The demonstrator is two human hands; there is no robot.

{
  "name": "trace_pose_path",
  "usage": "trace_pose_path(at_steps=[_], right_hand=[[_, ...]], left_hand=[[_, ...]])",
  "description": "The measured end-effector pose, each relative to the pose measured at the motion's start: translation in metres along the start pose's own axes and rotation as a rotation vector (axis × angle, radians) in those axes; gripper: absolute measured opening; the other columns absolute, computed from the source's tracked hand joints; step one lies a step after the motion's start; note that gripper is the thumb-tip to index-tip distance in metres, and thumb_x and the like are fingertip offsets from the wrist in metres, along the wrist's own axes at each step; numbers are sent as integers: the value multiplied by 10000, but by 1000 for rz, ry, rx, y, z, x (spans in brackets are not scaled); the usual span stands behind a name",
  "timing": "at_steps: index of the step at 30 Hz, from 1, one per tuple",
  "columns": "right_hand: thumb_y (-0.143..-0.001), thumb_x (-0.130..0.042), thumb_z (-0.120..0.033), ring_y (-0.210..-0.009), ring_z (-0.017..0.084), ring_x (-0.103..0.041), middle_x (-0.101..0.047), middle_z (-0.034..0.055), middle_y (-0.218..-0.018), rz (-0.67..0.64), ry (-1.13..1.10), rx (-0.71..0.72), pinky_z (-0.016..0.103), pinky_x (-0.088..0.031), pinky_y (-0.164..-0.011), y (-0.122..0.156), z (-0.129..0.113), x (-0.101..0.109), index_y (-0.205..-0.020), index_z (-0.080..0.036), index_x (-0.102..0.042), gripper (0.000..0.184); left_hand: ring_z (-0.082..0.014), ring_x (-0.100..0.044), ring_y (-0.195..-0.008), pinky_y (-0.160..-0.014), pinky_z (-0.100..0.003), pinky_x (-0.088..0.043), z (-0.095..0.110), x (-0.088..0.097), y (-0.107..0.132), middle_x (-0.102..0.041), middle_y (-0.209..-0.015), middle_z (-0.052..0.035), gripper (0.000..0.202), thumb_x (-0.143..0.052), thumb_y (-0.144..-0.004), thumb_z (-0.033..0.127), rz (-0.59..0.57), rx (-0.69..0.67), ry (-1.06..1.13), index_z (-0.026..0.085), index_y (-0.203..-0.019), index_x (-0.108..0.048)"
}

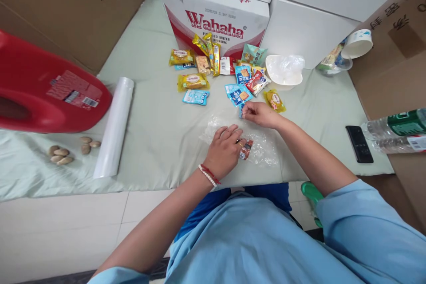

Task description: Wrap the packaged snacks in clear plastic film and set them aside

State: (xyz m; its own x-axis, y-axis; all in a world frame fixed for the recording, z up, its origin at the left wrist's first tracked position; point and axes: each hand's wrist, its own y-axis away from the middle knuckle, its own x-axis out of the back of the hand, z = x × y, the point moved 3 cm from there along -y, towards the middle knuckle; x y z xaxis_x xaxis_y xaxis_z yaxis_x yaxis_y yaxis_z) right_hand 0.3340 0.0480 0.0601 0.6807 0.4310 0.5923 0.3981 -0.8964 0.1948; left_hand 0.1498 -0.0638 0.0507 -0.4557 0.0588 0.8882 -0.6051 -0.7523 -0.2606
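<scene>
My left hand (223,151) lies over a clear plastic bag (264,153), fingers stretched out and slightly apart. Beside its thumb a small red-brown snack packet (246,149) shows, in or under the film; I cannot tell which. Just beyond the bag's far edge, my right hand (261,114) is closed in a pinch on a small blue snack packet (241,111), mostly hidden by the fingers. Blue-and-white packets (240,95), a red packet (258,83) and a yellow packet (274,100) lie close beyond this hand.
More wrapped snacks (193,81) lie before a Wahaha carton (216,17). A white bowl (284,71) stands right of them. At left are a plastic roll (115,128), a red jug (49,84) and several stones (60,155). A black remote (359,144) and bottles (396,124) are at right.
</scene>
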Motion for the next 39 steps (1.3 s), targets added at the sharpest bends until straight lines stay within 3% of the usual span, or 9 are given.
trace_pose_path(at_steps=[6,12,15,18,21,27,30,33,39], right_hand=[[-899,-649,-366,-696,149,-510,-602,-4,-785,87,-81,56,274,-403,-685,35,-25,-9,-872,-201,-622,169],[-1026,-503,-241,-851,192,-596,-621,59,-945,175,56,274,306,-488,-786,84,-38,-73,-1171,-226,-732,271],[-1027,-477,-189,-893,202,-607,-606,69,-1004,139,139,306,310,-509,-789,91,-32,-101,-1339,-268,-705,395],[-1017,-483,-166,-888,195,-599,-606,57,-1031,107,266,249,294,-490,-767,89,-29,-112,-1401,-308,-683,456],[-1007,-494,-153,-862,188,-593,-617,53,-1063,66,332,195,280,-457,-723,88,-34,-110,-1385,-318,-699,461],[-993,-524,-167,-872,214,-581,-638,73,-1115,17,423,132,277,-384,-628,87,-41,-109,-1365,-333,-712,448],[-990,-536,-155,-873,199,-586,-626,65,-1128,16,386,136,272,-420,-665,88,-39,-109,-1368,-330,-709,451],[-1008,-536,-154,-867,179,-586,-615,46,-1096,42,318,163,269,-464,-738,87,-34,-108,-1372,-327,-705,437],[-1015,-505,-152,-907,207,-584,-592,66,-1050,72,257,219,342,-507,-864,80,-37,-112,-1322,-261,-729,395]], left_hand=[[-312,-579,-987,-834,-484,-442,0,-1,2,-675,-1006,-118,309,-496,-1039,228,-23,134,-68,269,-1230,-736],[-367,-549,-1121,-941,-543,-492,-22,-14,14,-602,-1179,-157,518,-737,-855,334,268,600,129,177,-1323,-577],[-339,-565,-1179,-1020,-531,-513,-42,-22,29,-563,-1256,-152,639,-764,-755,270,284,639,339,184,-1349,-543],[-285,-590,-1217,-973,-434,-567,-65,-17,46,-526,-1384,-142,604,-709,-821,359,345,698,626,219,-1376,-516],[-263,-629,-1191,-865,-365,-587,-81,-6,48,-544,-1425,-155,575,-595,-935,511,432,938,800,210,-1412,-477],[-298,-693,-1024,-856,-372,-521,-70,7,1,-719,-1168,-148,1161,-845,-702,669,100,912,586,79,-1578,-365],[-253,-655,-828,-732,-330,-469,-76,9,1,-691,-808,-38,654,-814,-712,561,-59,846,512,107,-1168,-704],[-178,-539,-668,-648,-301,-406,-87,19,19,-546,-636,21,320,-696,-780,496,-32,820,562,187,-709,-654],[-166,-603,-699,-681,-288,-463,-52,36,28,-612,-751,11,236,-674,-826,415,172,749,648,206,-727,-634]])
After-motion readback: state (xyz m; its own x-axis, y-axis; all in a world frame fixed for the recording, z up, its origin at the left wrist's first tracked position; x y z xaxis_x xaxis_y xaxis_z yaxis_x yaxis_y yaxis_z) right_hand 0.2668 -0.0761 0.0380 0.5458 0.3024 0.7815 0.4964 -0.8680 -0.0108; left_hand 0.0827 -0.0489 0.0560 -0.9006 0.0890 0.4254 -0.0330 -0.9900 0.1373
